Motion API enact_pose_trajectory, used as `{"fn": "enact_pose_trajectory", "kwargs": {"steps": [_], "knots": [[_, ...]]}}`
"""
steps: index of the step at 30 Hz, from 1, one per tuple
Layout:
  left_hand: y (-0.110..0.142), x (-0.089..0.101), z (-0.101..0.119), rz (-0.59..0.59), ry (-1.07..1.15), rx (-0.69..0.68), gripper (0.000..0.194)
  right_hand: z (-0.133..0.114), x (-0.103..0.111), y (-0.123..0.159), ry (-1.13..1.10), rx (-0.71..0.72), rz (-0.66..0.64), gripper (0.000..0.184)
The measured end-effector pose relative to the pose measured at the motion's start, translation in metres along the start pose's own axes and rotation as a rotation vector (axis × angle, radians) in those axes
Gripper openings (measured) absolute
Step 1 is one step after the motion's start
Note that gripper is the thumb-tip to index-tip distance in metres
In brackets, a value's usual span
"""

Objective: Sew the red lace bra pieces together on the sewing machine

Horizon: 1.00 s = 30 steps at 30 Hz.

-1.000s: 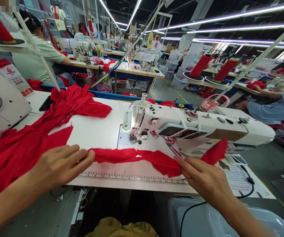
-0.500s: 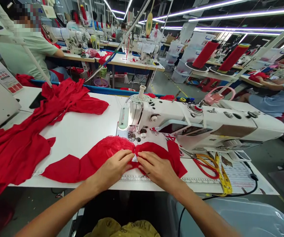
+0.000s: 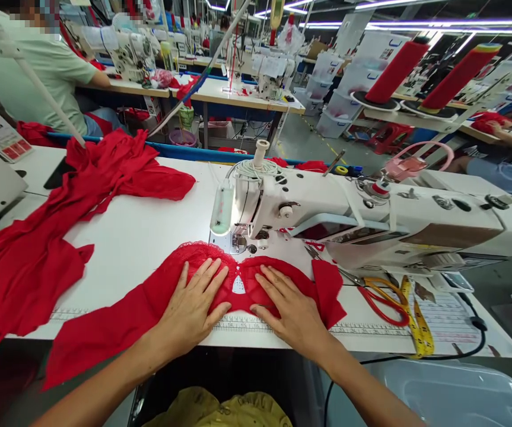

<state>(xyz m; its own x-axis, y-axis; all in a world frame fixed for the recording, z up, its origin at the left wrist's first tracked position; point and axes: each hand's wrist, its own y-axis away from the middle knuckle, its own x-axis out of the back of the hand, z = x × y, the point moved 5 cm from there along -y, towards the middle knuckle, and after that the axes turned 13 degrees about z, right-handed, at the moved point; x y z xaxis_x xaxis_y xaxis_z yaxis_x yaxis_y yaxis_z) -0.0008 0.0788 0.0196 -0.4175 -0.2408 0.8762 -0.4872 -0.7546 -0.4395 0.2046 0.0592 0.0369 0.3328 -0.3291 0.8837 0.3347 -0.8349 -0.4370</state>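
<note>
Red cup-shaped piece (image 3: 117, 323), lower centre of the frame, flat on the white table (image 3: 140, 237), just in front of the presser foot (image 3: 239, 243). Left hand (image 3: 188, 314): palm down on the left cup, fingers spread wide, nothing gripped. Right hand (image 3: 291, 314): same on the right cup, also wide open, no pinch. Small gap between the cups sits between my hands, white showing through.

For pressing flat, I'd say: even weight both sides, smooth outward from the gap, don't drag. Thin cloth probably stretches or skews if one palm pulls harder. Keep the lace edge (image 3: 193, 246) uncurled and both cups level. Watch the left tail: it runs past the table edge at lower left and could tug the piece. Right end looks folded over; worth opening before judging shape.

Further out: printed ruler (image 3: 371, 329) along the near edge, scissors (image 3: 352, 277) and yellow tape measure (image 3: 423, 338) right of my right hand, sewing machine (image 3: 322, 196) beyond, red cloth pile (image 3: 37, 261) at left.
</note>
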Motion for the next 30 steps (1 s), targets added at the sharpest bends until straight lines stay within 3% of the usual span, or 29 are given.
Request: {"fn": "enact_pose_trajectory", "kwargs": {"steps": [5, 8, 10, 13, 17, 30], "knots": [[-0.009, 0.015, 0.011, 0.134, 0.066, 0.015, 0.052, -0.002, 0.019, -0.017, -0.163, 0.070, 0.157, 0.032], [-0.013, 0.014, 0.015, 0.218, 0.198, 0.017, 0.038, -0.008, 0.013, -0.028, -0.271, 0.194, 0.149, 0.032], [-0.013, 0.007, 0.011, 0.185, 0.218, -0.003, 0.039, -0.010, 0.001, -0.031, -0.270, 0.234, 0.087, 0.032], [-0.013, -0.003, -0.006, 0.054, 0.158, -0.030, 0.052, -0.007, -0.014, -0.029, -0.175, 0.161, 0.019, 0.046], [-0.015, -0.004, -0.022, -0.079, 0.121, -0.066, 0.061, -0.006, -0.018, -0.023, -0.067, 0.079, -0.002, 0.058], [-0.010, -0.005, -0.023, -0.030, -0.017, -0.101, 0.070, -0.003, -0.017, -0.023, -0.052, 0.024, -0.066, 0.068]]}}
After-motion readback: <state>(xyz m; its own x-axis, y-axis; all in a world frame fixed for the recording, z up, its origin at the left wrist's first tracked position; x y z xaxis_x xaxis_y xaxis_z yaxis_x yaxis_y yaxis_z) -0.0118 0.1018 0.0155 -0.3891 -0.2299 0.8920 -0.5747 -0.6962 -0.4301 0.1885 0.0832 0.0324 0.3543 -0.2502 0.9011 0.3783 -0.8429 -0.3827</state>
